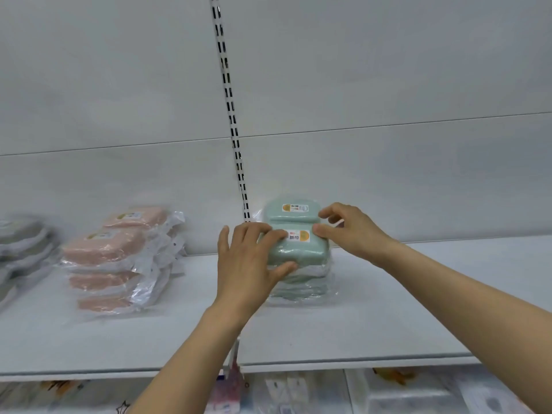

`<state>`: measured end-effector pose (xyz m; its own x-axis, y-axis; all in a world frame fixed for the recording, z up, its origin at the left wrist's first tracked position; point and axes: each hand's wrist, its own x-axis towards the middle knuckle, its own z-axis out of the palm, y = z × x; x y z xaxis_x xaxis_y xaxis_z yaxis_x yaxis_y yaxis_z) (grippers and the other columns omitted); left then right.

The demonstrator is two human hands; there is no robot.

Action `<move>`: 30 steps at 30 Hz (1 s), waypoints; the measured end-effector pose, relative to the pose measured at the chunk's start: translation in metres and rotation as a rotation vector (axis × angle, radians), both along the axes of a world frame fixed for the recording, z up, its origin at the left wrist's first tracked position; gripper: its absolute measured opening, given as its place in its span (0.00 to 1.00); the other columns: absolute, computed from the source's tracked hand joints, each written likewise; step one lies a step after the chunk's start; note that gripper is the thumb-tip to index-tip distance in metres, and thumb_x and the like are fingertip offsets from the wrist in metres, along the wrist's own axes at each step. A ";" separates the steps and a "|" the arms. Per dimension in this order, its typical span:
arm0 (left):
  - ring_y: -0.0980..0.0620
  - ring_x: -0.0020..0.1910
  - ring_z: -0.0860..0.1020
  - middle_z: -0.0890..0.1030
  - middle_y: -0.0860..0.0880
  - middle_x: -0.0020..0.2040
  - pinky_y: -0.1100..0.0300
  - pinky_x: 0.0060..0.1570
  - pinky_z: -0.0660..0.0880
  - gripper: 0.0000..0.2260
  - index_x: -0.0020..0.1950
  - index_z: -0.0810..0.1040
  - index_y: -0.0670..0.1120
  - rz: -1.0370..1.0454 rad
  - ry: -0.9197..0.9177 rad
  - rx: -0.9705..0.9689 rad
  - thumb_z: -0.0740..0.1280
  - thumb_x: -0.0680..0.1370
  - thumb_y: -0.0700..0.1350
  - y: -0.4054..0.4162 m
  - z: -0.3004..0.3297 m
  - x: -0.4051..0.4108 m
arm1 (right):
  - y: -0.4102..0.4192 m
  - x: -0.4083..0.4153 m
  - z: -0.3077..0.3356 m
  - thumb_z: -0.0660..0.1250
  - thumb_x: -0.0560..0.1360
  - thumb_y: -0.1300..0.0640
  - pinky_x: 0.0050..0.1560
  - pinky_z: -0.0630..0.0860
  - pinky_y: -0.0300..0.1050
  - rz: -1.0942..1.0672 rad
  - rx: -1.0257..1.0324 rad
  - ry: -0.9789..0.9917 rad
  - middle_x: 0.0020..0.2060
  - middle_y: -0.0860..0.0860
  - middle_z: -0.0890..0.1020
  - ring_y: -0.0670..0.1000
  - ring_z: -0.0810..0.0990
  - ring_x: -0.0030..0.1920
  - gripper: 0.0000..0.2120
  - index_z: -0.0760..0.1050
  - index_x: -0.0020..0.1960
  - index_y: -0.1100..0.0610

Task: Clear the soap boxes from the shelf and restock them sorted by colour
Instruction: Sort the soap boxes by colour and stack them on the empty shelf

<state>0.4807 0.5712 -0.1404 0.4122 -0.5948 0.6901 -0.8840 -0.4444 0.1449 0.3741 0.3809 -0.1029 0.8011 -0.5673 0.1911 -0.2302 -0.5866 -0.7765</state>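
Note:
A stack of green soap boxes in clear wrap stands on the white shelf, right of the slotted upright. My left hand grips the left end of the top front green box, thumb under its edge. My right hand touches that box's right end with curled fingers. Another green box lies behind it. Pink soap boxes are stacked in two piles at the left. Grey boxes lie at the far left, blurred.
The slotted shelf upright runs up the white back panel. Bare shelf lies in front of the stacks and to the right of the green ones. Below the shelf edge, packaged goods fill a lower level.

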 end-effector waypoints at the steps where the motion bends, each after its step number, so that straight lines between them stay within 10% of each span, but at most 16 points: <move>1: 0.49 0.60 0.73 0.77 0.54 0.56 0.39 0.68 0.62 0.21 0.58 0.79 0.57 0.014 0.013 -0.006 0.68 0.69 0.65 -0.004 0.001 -0.001 | 0.001 -0.003 -0.002 0.69 0.75 0.45 0.54 0.72 0.42 0.026 -0.054 -0.048 0.58 0.48 0.73 0.47 0.75 0.55 0.16 0.74 0.61 0.48; 15: 0.47 0.70 0.64 0.68 0.50 0.70 0.46 0.70 0.60 0.31 0.74 0.66 0.53 0.113 0.102 0.298 0.64 0.75 0.65 -0.010 0.025 -0.017 | 0.024 -0.059 -0.003 0.60 0.79 0.40 0.74 0.56 0.52 0.119 -0.657 0.197 0.78 0.49 0.52 0.52 0.51 0.76 0.31 0.53 0.78 0.45; 24: 0.44 0.65 0.72 0.74 0.47 0.66 0.46 0.64 0.68 0.30 0.71 0.70 0.48 -0.013 0.020 0.111 0.58 0.74 0.63 0.014 -0.018 -0.172 | 0.030 -0.222 -0.058 0.58 0.75 0.44 0.58 0.72 0.53 0.005 -0.743 -0.059 0.65 0.53 0.76 0.55 0.74 0.63 0.23 0.74 0.65 0.52; 30: 0.50 0.64 0.70 0.73 0.50 0.65 0.52 0.62 0.70 0.26 0.72 0.69 0.50 -0.142 0.387 0.262 0.67 0.77 0.57 0.030 -0.137 -0.290 | 0.031 -0.334 -0.154 0.59 0.76 0.47 0.48 0.78 0.48 0.040 -0.543 -0.017 0.57 0.50 0.79 0.52 0.78 0.56 0.18 0.77 0.62 0.53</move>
<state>0.1910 0.6016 -0.2778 0.5109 -0.7973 0.3216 -0.8420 -0.3886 0.3742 0.0405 0.4118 -0.2570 0.8144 -0.3523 0.4611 -0.1894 -0.9124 -0.3627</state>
